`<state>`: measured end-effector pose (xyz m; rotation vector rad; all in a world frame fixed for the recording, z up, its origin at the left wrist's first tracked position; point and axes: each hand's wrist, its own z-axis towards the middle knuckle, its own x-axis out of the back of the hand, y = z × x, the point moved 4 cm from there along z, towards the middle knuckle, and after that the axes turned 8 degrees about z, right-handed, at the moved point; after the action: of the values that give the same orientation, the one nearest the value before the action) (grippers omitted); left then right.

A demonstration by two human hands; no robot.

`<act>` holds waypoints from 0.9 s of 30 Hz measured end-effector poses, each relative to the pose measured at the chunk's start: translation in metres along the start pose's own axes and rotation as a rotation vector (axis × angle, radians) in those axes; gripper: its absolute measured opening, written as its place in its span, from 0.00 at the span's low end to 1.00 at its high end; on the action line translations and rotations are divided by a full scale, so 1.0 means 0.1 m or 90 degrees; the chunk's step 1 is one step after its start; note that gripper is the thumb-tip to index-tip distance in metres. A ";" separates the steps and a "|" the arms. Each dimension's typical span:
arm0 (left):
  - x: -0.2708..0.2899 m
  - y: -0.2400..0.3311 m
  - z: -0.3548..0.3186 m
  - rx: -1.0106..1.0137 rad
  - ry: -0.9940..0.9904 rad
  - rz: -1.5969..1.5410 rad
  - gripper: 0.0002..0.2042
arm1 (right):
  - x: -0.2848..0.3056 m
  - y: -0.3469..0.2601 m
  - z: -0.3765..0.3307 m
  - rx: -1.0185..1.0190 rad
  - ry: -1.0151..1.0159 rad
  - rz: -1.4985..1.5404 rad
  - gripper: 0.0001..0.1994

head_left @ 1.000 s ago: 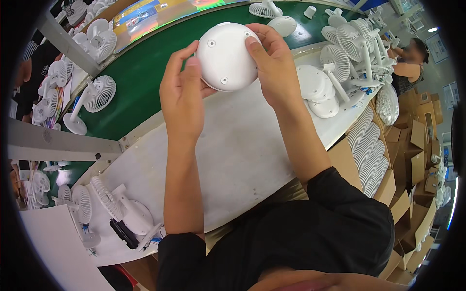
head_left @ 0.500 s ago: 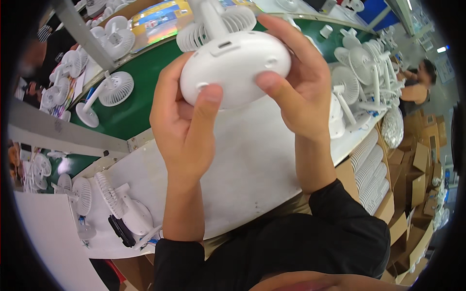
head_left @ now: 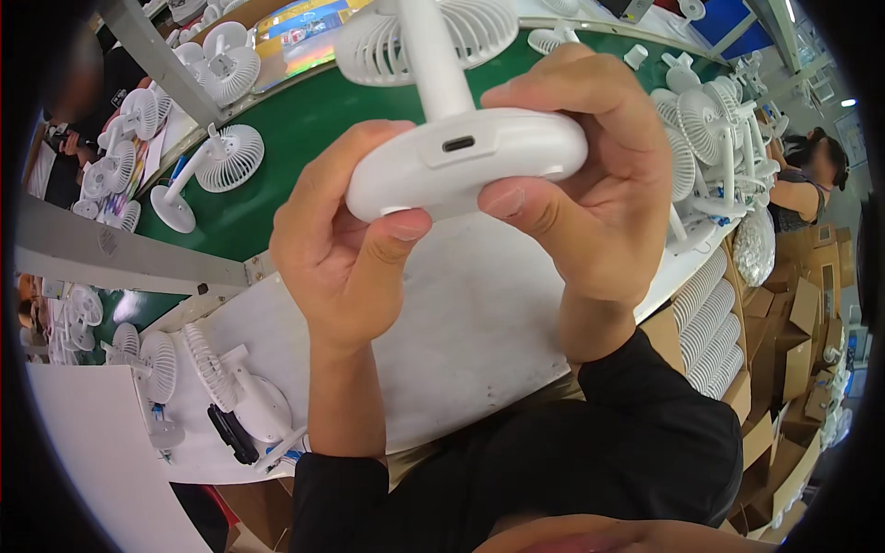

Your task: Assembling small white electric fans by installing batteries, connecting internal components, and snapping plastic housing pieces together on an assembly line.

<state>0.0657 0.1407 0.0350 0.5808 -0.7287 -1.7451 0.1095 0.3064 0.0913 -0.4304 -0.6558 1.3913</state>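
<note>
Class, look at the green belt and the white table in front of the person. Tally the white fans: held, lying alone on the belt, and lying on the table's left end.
Held fan: 1
Belt fan: 1
Table fan: 1
Total: 3

Both hands hold a small white plastic desk fan [head_left: 461, 152] up close to the camera, its round base turned edge-on so that a small dark slot-shaped port faces the viewer. The left hand [head_left: 346, 249] grips the base's left end, thumb pressed under the rim; the right hand [head_left: 590, 194] wraps over the right end, thumb against the lower edge. The fan's stem rises from the base to its grilled round head at the top of the picture. Below lies a white bench [head_left: 461, 350], and beyond it a green conveyor belt [head_left: 295, 129] carrying another white fan [head_left: 207, 170]. More white fans [head_left: 710, 138] crowd the right; two lie at lower left [head_left: 230, 396].
</note>
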 end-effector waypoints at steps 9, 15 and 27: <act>-0.04 0.09 0.05 0.203 0.244 -0.295 0.14 | -0.29 0.20 -0.05 0.123 0.049 0.052 0.22; 0.62 -0.12 -0.06 0.164 0.385 -0.236 0.18 | -0.84 0.31 -0.19 -0.074 -0.102 0.168 0.25; 0.54 0.27 0.07 -0.166 0.168 0.184 0.21 | -0.99 0.48 -0.38 -0.495 -0.083 0.600 0.28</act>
<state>0.0634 0.0846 0.0578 0.4882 -0.3717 -1.4322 0.0931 0.2195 0.0157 -1.4056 -1.1844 2.0151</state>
